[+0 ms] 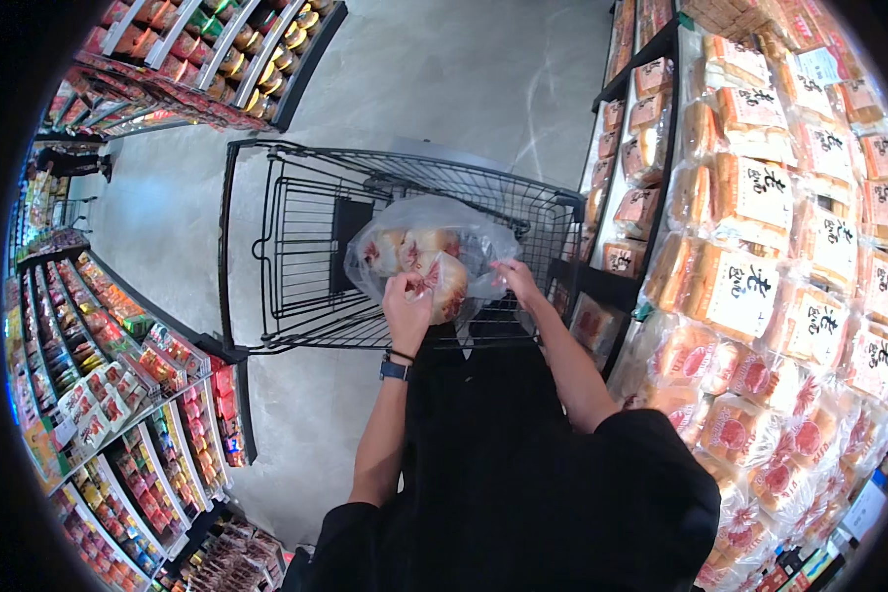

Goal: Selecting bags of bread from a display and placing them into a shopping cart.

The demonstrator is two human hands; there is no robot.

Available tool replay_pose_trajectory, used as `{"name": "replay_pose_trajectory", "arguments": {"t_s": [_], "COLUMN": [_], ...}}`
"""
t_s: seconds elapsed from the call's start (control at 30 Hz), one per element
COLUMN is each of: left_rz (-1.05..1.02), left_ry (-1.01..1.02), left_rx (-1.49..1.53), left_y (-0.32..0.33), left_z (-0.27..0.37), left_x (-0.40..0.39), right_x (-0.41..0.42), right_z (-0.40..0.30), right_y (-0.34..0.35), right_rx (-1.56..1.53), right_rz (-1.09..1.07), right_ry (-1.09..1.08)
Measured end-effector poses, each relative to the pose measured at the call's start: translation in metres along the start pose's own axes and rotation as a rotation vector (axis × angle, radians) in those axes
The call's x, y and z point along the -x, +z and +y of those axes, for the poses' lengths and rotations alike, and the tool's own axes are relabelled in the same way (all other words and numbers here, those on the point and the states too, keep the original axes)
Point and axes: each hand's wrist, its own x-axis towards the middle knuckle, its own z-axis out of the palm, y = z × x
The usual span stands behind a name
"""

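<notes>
My left hand (405,317), with a dark watch on its wrist, pinches the gathered neck of a clear bread package (450,281) with red print. That package sits at the near side of a large translucent plastic bag (444,212). Inside the bag, more wrapped bread (385,250) with red marks shows through the film. The right-hand edge of the bag is gripped by my right hand (519,283). Bag and hands are over a black wire shopping cart (246,145); the bag hides part of its basket.
Packaged sliced bread (751,196) and round-stamped bread bags (732,429) fill the sloping display on the right, close to the cart. Snack shelves (144,451) stand at left, another shelf unit (214,44) at upper left. A person (74,161) is farther down the grey-floored aisle (155,200).
</notes>
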Motion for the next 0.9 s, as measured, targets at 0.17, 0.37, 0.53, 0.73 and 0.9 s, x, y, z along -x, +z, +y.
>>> {"name": "replay_pose_trajectory", "arguments": {"t_s": [0.17,0.37,0.53,0.73,0.9], "left_rz": [0.053,0.26,0.324,0.114,-0.062], "left_ry": [-0.084,-0.202,-0.444,-0.566,-0.488], "left_rx": [0.185,0.231,0.223,0.089,0.249], "left_y": [0.085,0.164,0.207,0.215,0.197], "left_z": [-0.021,-0.071,-0.098,-0.117,-0.159], "left_x": [-0.026,-0.031,-0.037,-0.037,-0.023], "right_x": [0.034,0.063,0.068,0.081,0.08], "right_z": [-0.009,-0.027,-0.024,-0.002,0.003], "right_y": [-0.05,-0.044,-0.043,-0.057,-0.039], "right_rx": [-0.178,-0.293,-0.354,-0.258,-0.165], "right_rz": [-0.052,-0.05,0.023,0.059,0.068], "right_ry": [-0.028,0.002,0.026,0.098,0.089]}}
